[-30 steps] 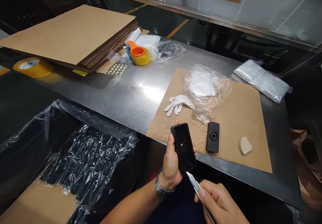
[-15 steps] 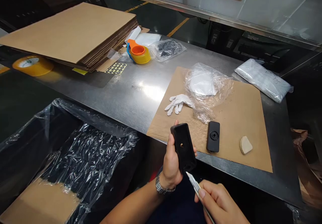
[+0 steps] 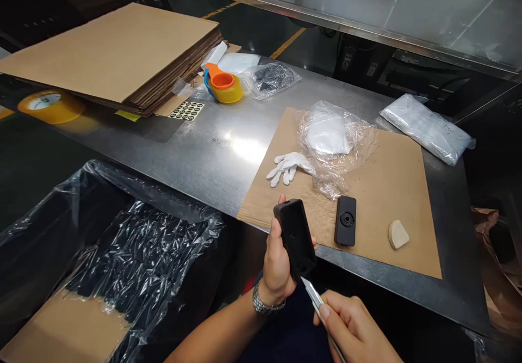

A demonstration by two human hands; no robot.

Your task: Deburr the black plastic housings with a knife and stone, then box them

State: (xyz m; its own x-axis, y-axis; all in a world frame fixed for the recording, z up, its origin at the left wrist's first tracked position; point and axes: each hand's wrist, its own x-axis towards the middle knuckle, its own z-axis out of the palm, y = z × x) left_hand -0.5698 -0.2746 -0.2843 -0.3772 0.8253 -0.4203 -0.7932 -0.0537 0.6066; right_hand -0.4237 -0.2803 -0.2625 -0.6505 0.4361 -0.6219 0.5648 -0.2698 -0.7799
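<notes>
My left hand [image 3: 278,268] is wrapped round a black rectangular plastic housing [image 3: 296,235], tilted with its hollow side toward me. In my right hand [image 3: 346,319] is a slim silver utility knife [image 3: 316,299]. Its blade tip is at the lower end of the housing; whether it touches cannot be made out. A second black rectangular part [image 3: 346,221], with a round socket in its face, lies on the cardboard sheet [image 3: 391,189]. To its right rests a cream-coloured wedge-shaped block [image 3: 398,234]. A white glove [image 3: 290,167] lies further back on the sheet.
A clear plastic bag [image 3: 332,134] with white contents lies on the cardboard. Stacked cardboard [image 3: 122,47], tape in an orange dispenser [image 3: 225,84] and a sticker sheet [image 3: 186,111] are at left on the metal table [image 3: 196,156]. A plastic-lined bin [image 3: 142,243] stands lower left.
The housing in my left hand has turned slightly, and the hole seen inside it before no longer shows. The knife stays close to its lower end.
</notes>
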